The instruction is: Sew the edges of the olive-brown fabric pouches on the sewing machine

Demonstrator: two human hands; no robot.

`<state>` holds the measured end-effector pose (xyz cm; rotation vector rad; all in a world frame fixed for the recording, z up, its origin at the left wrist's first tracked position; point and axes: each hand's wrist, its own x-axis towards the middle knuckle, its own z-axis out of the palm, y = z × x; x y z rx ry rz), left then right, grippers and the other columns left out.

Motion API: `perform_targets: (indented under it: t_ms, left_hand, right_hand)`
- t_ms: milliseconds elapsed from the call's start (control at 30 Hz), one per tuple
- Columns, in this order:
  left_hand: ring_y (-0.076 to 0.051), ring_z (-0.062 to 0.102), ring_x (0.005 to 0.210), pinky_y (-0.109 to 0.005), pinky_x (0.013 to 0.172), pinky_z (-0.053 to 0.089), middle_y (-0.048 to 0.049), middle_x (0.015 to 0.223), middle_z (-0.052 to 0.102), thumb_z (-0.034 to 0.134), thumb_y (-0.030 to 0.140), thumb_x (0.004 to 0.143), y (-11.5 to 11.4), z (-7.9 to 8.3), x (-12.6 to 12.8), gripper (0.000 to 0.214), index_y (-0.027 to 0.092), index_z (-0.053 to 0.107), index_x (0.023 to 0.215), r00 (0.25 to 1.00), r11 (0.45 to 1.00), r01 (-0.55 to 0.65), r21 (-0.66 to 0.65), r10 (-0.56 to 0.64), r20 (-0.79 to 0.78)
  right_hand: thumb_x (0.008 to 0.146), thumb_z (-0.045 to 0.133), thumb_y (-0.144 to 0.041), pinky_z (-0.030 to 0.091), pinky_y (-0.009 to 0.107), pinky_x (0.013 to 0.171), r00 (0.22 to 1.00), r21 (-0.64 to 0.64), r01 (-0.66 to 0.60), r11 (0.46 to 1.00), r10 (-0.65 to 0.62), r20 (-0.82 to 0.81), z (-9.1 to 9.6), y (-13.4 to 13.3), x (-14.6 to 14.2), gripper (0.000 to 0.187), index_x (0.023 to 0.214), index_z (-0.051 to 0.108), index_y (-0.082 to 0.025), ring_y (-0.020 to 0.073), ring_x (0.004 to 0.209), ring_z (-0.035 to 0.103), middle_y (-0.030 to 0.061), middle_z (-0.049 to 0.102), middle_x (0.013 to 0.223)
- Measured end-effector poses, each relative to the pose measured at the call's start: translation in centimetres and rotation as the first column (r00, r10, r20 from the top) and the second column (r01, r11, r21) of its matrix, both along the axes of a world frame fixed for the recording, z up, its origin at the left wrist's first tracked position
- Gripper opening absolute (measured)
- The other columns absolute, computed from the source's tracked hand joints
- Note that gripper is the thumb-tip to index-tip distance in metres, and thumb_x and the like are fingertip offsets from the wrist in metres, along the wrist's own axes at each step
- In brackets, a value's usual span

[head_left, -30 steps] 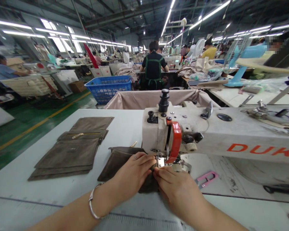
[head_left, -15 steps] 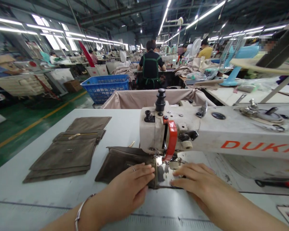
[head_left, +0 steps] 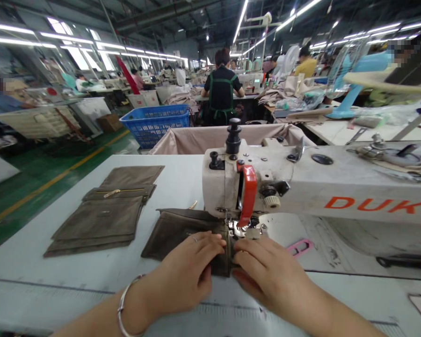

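Observation:
A dark brown fabric pouch (head_left: 182, 224) lies under the presser foot (head_left: 236, 228) of a white sewing machine (head_left: 301, 178). My left hand (head_left: 187, 267) rests on the pouch with its fingers stretched flat, its thumb lower down at the near side. On the other side of the seam edge is my right hand (head_left: 266, 267), its fingers slightly bent and touching down beside that edge. The right thumb is mostly hidden. A gold zipper pull (head_left: 193, 204) sticks out behind the pouch.
Stacked brown pouches (head_left: 98, 220) with a zipper lie on the table's left. A pink slotted piece (head_left: 301, 248) lies right of my right hand. Behind the table stand a cloth-lined bin (head_left: 196, 140) and a blue basket (head_left: 157, 119). A person (head_left: 222, 89) sits farther back.
My right hand has moved left to the pouch's edge, covering the metal plate. The pink piece has come into view. The left hand stays on the pouch; the view has shifted slightly.

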<state>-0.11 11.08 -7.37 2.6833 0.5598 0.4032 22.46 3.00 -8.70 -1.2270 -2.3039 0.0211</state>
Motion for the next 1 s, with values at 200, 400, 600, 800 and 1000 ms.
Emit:
perform_targets:
  t_ms: [200,400,600,800,1000]
  left_hand:
    - [-0.025,0.055,0.123,-0.043,0.110,0.047,-0.0097,0.129,0.063,0.067,0.032,0.091,-0.1,0.1,0.2,0.041,0.016,0.057,0.127,0.998,0.989,0.051,0.136,-0.056,0.031]
    - [-0.019,0.059,0.121,-0.039,0.112,0.046,-0.0081,0.123,0.068,0.045,0.011,0.099,0.3,-0.3,0.0,0.025,0.012,0.057,0.121,0.992,0.967,0.100,0.235,-0.116,0.055]
    - [-0.020,0.057,0.118,-0.035,0.104,0.050,-0.0104,0.126,0.061,0.043,-0.002,0.088,-0.6,-0.3,0.4,0.036,0.013,0.054,0.119,0.991,0.987,-0.063,0.150,0.044,0.123]
    - [-0.030,0.055,0.108,-0.052,0.094,0.052,-0.0109,0.123,0.057,0.063,0.023,0.088,-1.3,0.0,0.6,0.017,0.017,0.063,0.104,0.999,0.985,-0.047,0.167,0.043,0.025]
    - [-0.025,0.057,0.102,-0.046,0.095,0.048,-0.0081,0.107,0.063,0.049,0.005,0.090,-0.9,-0.7,1.1,0.020,0.015,0.062,0.102,0.996,0.986,-0.062,0.153,0.051,0.074]
  right_hand:
    - [0.096,0.056,-0.014,0.049,0.039,0.088,0.997,0.019,-0.067,0.998,0.067,-0.024,-0.1,0.0,-0.6,0.007,0.101,0.061,-0.015,0.0232,0.097,0.059,0.0066,0.066,0.096]
    - [0.094,0.058,-0.015,0.050,0.039,0.088,0.996,0.022,-0.070,0.997,0.071,-0.050,0.3,0.0,-0.4,0.006,0.099,0.061,-0.015,0.0234,0.098,0.060,0.0073,0.067,0.099]
    - [0.099,0.052,-0.015,0.050,0.038,0.089,0.992,0.069,-0.105,0.992,0.109,-0.062,-0.1,0.5,-1.1,0.012,0.104,0.062,-0.014,0.0232,0.099,0.059,0.0079,0.067,0.100]
    - [0.098,0.050,-0.019,0.052,0.042,0.075,0.995,-0.085,0.104,0.991,-0.103,0.015,1.3,-0.5,1.4,0.014,0.097,0.064,-0.019,0.0237,0.085,0.058,0.0049,0.066,0.094]
    - [0.099,0.046,-0.019,0.050,0.047,0.094,0.916,-0.039,0.337,0.941,-0.318,0.246,-1.1,-5.4,9.1,0.035,0.132,0.054,-0.022,0.0274,0.110,0.056,0.0095,0.059,0.128]
